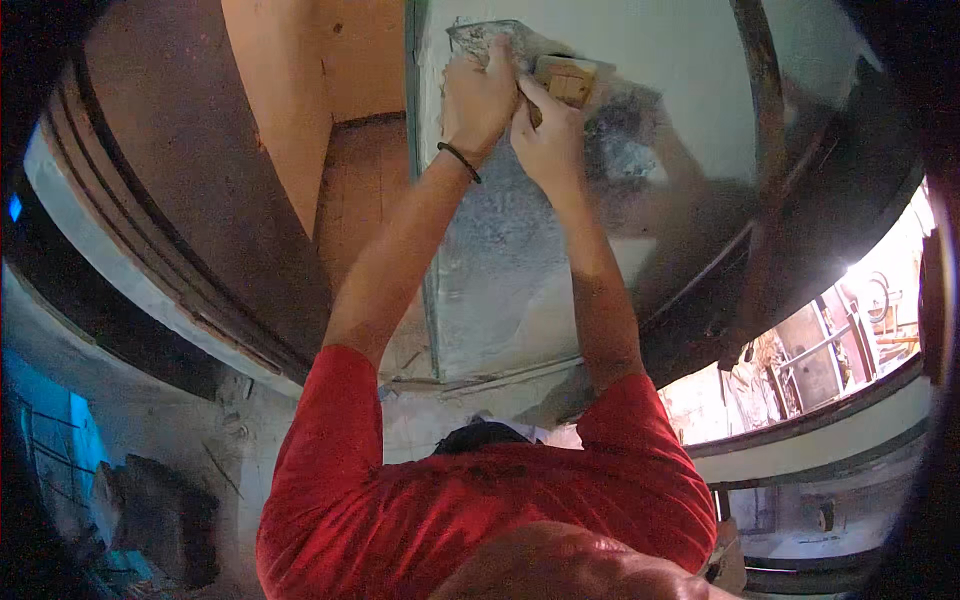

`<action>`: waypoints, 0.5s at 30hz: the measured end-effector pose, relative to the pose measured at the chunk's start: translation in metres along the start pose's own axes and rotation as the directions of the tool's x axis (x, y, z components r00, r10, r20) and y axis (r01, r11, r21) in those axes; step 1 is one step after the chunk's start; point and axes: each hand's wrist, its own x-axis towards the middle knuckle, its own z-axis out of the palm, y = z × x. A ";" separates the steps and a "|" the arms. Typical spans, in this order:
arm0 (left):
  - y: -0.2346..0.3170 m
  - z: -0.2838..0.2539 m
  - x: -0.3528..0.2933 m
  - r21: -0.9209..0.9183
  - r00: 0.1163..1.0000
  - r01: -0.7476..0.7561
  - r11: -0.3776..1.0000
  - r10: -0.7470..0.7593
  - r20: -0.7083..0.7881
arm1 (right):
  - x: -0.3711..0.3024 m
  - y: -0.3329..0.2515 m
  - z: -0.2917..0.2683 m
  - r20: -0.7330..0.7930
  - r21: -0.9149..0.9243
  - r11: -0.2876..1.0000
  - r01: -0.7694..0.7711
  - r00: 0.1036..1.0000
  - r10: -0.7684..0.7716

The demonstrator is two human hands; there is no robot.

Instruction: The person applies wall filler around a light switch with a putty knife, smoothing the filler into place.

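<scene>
Both my arms reach up to a pale wall face with grey smeared patches [500, 290]. My left hand [478, 100], with a dark band at its wrist, presses its fingers on a flat, grey-stained blade [478, 36] that lies against the wall near its left edge. Close beside it, my right hand [552, 145] is closed, its thumb and fingertips meeting the left hand. Something dark shows between the right fingers, too small to make out. Just beyond the right hand, a yellowish square box [566, 80] sits on the wall.
To the left opens a doorway with a brown tiled floor [365, 180] and an orange-brown wall [275, 110]. A dark vertical strip [762, 90] runs down the right side. Bright daylight and cluttered items [810, 350] show at far right.
</scene>
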 end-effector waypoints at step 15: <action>0.035 -0.009 -0.032 -0.002 0.993 -0.117 0.993 0.117 -0.024 | -0.009 -0.006 -0.019 0.050 -0.049 0.998 -0.032 0.998 0.035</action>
